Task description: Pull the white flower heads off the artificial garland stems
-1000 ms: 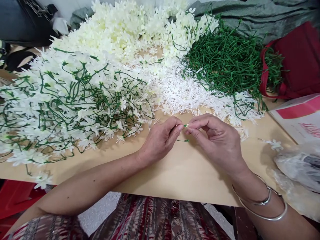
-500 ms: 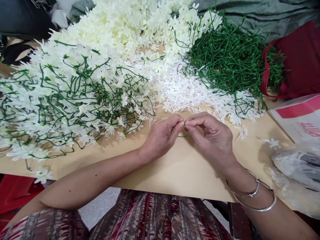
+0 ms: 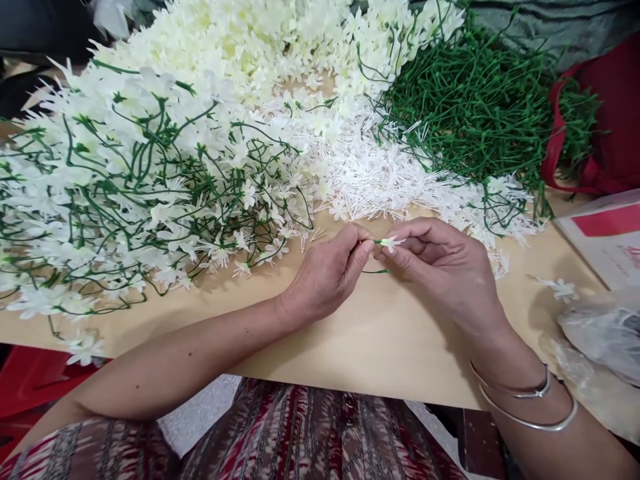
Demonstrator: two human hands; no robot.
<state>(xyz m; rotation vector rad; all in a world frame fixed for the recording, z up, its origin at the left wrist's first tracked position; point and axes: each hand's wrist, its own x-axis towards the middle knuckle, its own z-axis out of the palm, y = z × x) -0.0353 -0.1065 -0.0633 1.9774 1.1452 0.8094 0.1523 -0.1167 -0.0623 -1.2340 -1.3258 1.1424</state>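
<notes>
Over the table's front part, my left hand (image 3: 333,270) is closed in a pinch on a thin green plastic stem (image 3: 376,271), most of it hidden by the fingers. A small white artificial flower (image 3: 390,243) shows at the stem's green tip, between the two hands. My right hand (image 3: 440,267) pinches this flower by its petals, thumb and fingertips round it. Behind my hands lies a heap of loose white stamens (image 3: 370,180). To the left is a big pile of white flowers on green stems (image 3: 165,180).
Loose cream-white petals (image 3: 240,47) are heaped at the back, and bare green stems (image 3: 475,107) at the back right. A dark red bag (image 3: 613,113), a printed paper bag (image 3: 605,233) and clear plastic wrapping (image 3: 607,340) are on the right. One loose flower (image 3: 564,289) lies nearby.
My right hand has moved slightly right, away from the left hand. The white flower now shows between my fingertips, where it was hidden before. The view has shifted a little.
</notes>
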